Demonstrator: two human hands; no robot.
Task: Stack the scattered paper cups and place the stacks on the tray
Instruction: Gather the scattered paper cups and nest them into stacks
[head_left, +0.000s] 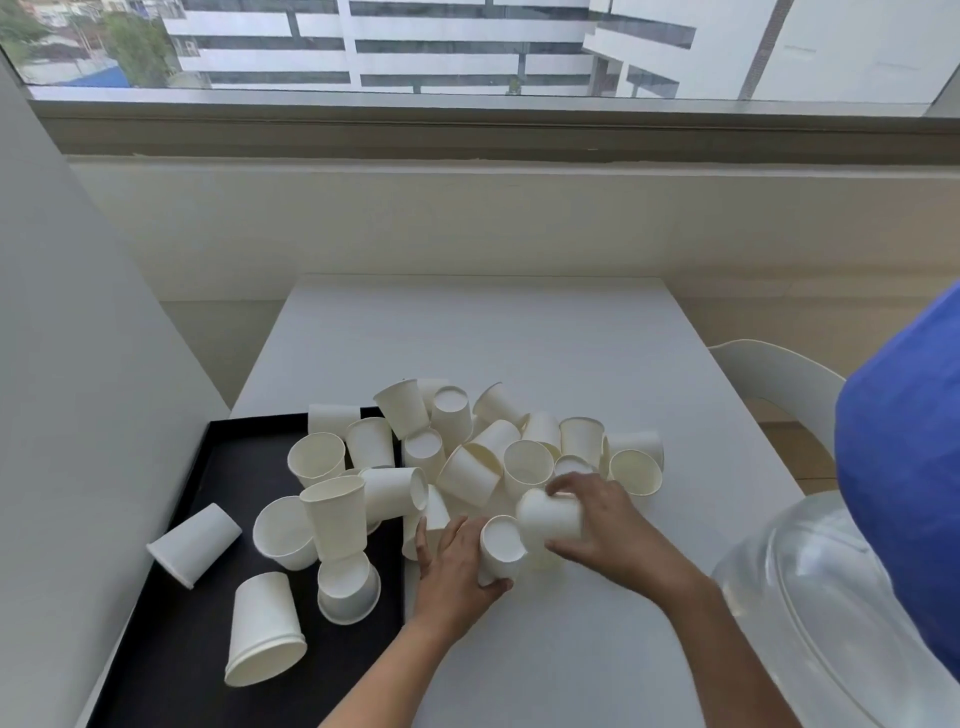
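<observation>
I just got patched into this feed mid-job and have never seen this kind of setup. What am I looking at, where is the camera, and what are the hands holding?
There is no machine here: a person works with two bare hands. The single picture comes from a wide-angle camera on their head, looking forward and down. A white table stands below a window, with a black tray on its left side. Loose white paper cups lie heaped on the table, and several lie on the tray, unstacked, some on their sides. The left hand grips one cup; the right hand grips another cup, close beside the first.
</observation>
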